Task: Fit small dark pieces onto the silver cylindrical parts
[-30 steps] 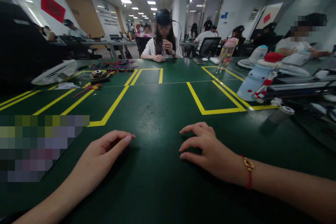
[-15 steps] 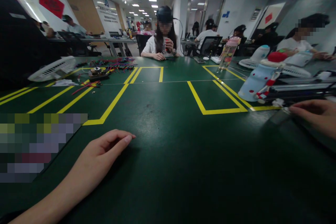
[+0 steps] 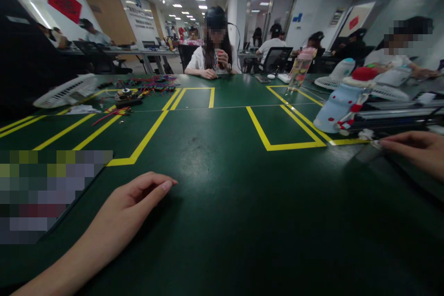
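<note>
While my view runs low across the mat, I see a dark green, matte surface with a dull sheen, marked off by yellow tape into rectangles, inside a long office lit by ceiling panels, with other people seated at far desks and across the table. My left hand lies palm down on the bare mat, fingers loosely curled and slack, holding nothing, pointing right and away. My right hand is out at the right edge, fingertips touching a small white piece that lies on the mat just outside the tape corner; I cannot tell whether it is pinched or only touched, nor which way the piece points. Just behind it a pale blue, rounded bottle with red dots and a red cap leans left. Further off stands a clear pink-capped bottle, upright. At far left lie a white slatted fan and a tangle of coloured wires
</note>
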Demonstrator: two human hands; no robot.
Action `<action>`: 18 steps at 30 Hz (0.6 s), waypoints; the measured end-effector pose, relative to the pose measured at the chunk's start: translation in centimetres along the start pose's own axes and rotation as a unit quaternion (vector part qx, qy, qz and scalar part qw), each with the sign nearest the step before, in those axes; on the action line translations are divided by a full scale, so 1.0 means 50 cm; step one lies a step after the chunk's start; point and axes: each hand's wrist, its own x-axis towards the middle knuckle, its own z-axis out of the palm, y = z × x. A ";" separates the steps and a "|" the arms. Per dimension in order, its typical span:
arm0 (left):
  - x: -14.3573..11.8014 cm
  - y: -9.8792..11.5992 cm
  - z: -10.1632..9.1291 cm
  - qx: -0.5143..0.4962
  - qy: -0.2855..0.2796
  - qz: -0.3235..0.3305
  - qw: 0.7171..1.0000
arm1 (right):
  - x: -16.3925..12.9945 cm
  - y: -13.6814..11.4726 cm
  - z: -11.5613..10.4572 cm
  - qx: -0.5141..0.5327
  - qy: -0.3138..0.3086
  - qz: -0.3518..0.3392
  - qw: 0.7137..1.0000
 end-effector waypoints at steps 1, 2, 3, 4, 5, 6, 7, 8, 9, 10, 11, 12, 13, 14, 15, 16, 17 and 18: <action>0.000 0.001 0.000 0.003 -0.002 0.003 1.000 | -0.003 -0.001 0.000 0.005 -0.004 -0.006 1.000; 0.000 0.002 0.000 0.006 -0.004 0.005 1.000 | -0.006 -0.002 -0.001 0.010 -0.004 -0.011 1.000; 0.000 0.004 0.000 0.007 -0.006 0.007 1.000 | -0.009 -0.004 -0.002 0.012 0.002 -0.011 1.000; -0.001 0.005 -0.001 0.008 -0.007 0.007 1.000 | -0.012 -0.006 -0.003 0.009 0.013 -0.007 1.000; -0.002 0.007 -0.001 0.009 -0.007 0.007 1.000 | -0.015 -0.008 -0.005 0.003 0.025 -0.005 1.000; -0.003 0.008 -0.001 0.009 -0.007 0.007 1.000 | -0.017 -0.010 -0.006 -0.003 0.033 -0.008 0.999; -0.004 0.009 -0.002 0.008 -0.007 0.007 1.000 | -0.018 -0.011 -0.007 -0.008 0.037 -0.015 0.999; -0.005 0.008 -0.002 0.007 -0.007 0.007 1.000 | -0.019 -0.011 -0.008 -0.012 0.034 -0.022 0.999; -0.005 0.005 -0.002 0.005 -0.007 0.006 1.000 | -0.020 -0.010 -0.008 -0.011 0.021 -0.031 0.999; -0.004 0.002 -0.001 0.003 -0.008 0.005 1.000 | -0.021 -0.009 -0.007 -0.004 0.006 -0.036 0.999; -0.003 -0.002 -0.001 0.001 -0.010 0.005 1.000 | -0.022 -0.009 -0.005 0.006 -0.007 -0.038 0.999; -0.001 -0.007 0.000 0.000 -0.012 0.005 1.000 | -0.026 -0.010 -0.001 0.014 -0.013 -0.036 0.999; 0.002 -0.011 0.000 0.000 -0.015 0.006 1.000 | -0.031 -0.013 0.004 0.019 -0.008 -0.035 0.999; 0.004 -0.015 0.001 0.000 -0.017 0.008 1.000 | -0.040 -0.020 0.011 0.021 0.008 -0.039 0.999; 0.006 -0.018 0.002 -0.001 -0.020 0.010 1.000 | -0.053 -0.032 0.019 0.026 0.033 -0.050 0.998; 0.008 -0.019 0.002 -0.002 -0.020 0.012 1.000 | -0.070 -0.049 0.028 0.038 0.059 -0.067 0.995; 0.009 -0.020 0.003 -0.003 -0.020 0.013 1.000 | -0.093 -0.073 0.036 0.065 0.077 -0.096 0.990; 0.010 -0.019 0.004 -0.004 -0.020 0.014 1.000 | -0.121 -0.101 0.044 0.111 0.079 -0.139 0.981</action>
